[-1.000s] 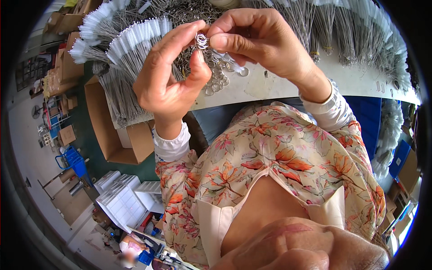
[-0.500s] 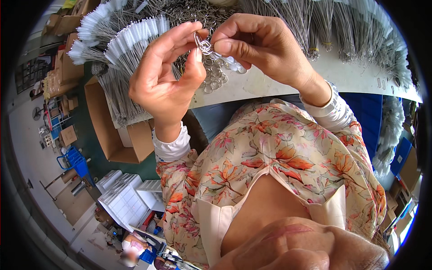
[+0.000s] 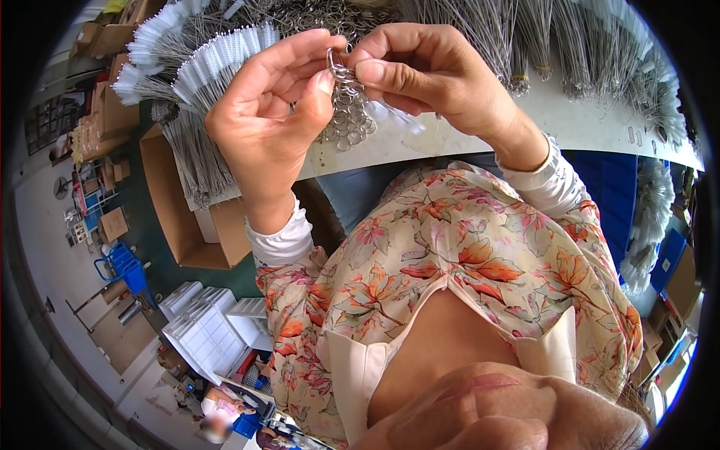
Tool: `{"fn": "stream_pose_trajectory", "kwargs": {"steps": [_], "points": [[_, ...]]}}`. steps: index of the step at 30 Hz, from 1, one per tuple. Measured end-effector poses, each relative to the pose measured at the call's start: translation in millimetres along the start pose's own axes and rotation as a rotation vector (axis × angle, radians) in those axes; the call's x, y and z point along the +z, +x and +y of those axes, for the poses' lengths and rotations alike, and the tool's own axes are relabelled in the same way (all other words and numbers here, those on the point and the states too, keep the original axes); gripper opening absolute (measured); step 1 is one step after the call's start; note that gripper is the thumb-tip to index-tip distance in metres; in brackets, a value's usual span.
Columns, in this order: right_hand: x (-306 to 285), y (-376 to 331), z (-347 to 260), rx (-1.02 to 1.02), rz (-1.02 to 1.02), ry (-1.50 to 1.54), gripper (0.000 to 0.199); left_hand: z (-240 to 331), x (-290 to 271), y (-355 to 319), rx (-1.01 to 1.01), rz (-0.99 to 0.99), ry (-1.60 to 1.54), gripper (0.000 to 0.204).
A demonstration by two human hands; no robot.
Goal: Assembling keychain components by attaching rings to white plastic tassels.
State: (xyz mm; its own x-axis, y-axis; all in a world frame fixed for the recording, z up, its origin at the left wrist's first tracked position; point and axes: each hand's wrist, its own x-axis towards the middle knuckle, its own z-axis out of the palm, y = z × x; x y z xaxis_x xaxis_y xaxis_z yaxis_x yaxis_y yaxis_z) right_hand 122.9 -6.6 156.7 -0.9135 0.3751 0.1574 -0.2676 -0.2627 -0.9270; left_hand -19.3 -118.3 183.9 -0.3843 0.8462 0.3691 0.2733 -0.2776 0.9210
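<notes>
Above the near edge of the table, both my hands meet around a shiny metal split ring (image 3: 331,60). My left hand (image 3: 262,116) pinches the ring between thumb and forefinger, its other fingers loosely curled. Beside it my right hand (image 3: 442,82) is closed, thumb against forefinger, on wire loops (image 3: 344,74) that lie against the ring. White bristles (image 3: 396,117) show blurred under the right hand, seemingly of small wire brushes belonging to those loops. Much of what the right fingers grip is hidden. A heap of loose metal rings (image 3: 349,124) lies on the table below.
White-tipped wire brushes (image 3: 217,67) lie in bundles at the left of the table (image 3: 465,139). More wire bundles (image 3: 536,45) spread along the far right. An open cardboard box (image 3: 169,199) stands left of the table, and white plastic crates (image 3: 210,337) sit farther down.
Both hands have shifted slightly left. The ring and wire loops have turned between the fingers, and the white bristles under my right hand have swung to the right.
</notes>
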Motion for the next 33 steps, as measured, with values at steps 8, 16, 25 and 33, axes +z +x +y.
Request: {"fn": "stream_pose_trajectory", "kwargs": {"steps": [8,16,25,33], "points": [[0.6,0.5,9.2,-0.092,0.15,-0.166,0.018,-3.2,10.0,-1.4,0.084,0.019,0.099,0.03],[7.6,1.3,2.5,-0.011,0.253,0.09,0.015,0.4,14.8,-5.1,0.107,0.067,0.189,0.032],[-2.8,4.5,-1.3,-0.013,0.063,0.047,0.012,-8.8,13.3,-3.9,0.261,0.048,0.205,0.031],[-4.4,-1.7,6.6,-0.057,0.052,-0.211,0.018,-9.5,9.4,-3.1,0.232,0.031,0.115,0.031]]}}
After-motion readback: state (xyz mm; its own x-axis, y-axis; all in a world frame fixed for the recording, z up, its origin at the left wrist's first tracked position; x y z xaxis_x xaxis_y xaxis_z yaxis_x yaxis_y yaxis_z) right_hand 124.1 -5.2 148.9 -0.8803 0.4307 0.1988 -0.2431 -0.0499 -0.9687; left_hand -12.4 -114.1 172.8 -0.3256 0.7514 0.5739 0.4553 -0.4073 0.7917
